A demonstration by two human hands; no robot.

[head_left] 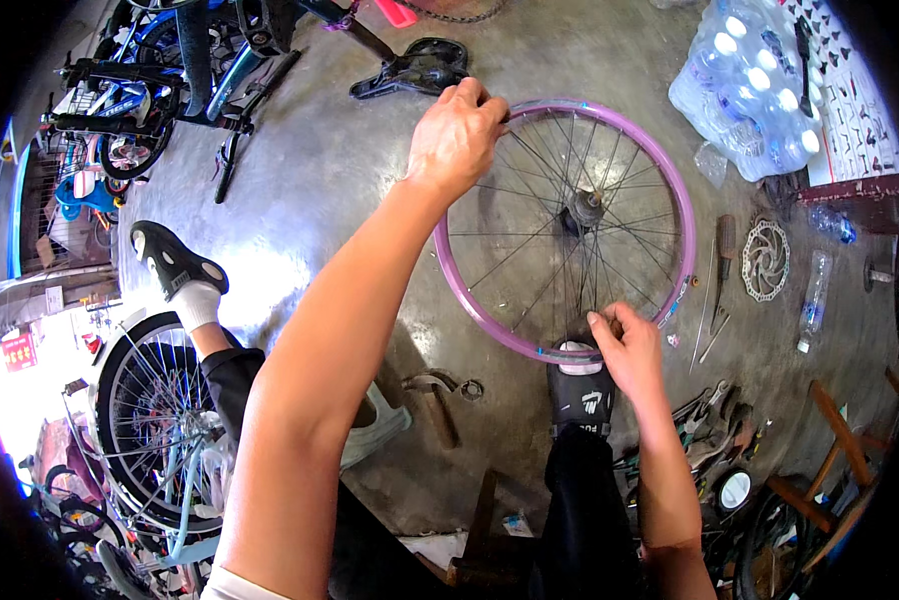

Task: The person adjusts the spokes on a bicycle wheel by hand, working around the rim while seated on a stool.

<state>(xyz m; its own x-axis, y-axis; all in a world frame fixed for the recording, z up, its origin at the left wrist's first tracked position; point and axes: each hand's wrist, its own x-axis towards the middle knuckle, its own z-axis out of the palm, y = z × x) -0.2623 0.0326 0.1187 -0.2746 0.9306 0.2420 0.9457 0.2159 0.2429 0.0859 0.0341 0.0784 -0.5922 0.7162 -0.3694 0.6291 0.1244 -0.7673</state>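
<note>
A purple bicycle wheel (678, 170), without a tyre, is held low over the concrete floor. Thin dark spokes run from its rim to a dark hub (587, 208). My left hand (460, 135) is closed on the far left part of the rim, with its fingertips partly hidden. At the near edge, my right hand (627, 345) grips the rim, its thumb and bent forefinger toward the inside by the spokes. My right shoe (582, 395) is just under that near edge; whether it touches the rim I cannot tell.
A screwdriver (727, 245) and a brake disc (767, 260) lie right of the wheel. Wrapped water bottles (750, 90) stand far right. A black saddle (425, 68) lies beyond my left hand. A hammer (440, 415) and hand tools (705, 415) are nearer; another bicycle wheel (120, 430) stands left.
</note>
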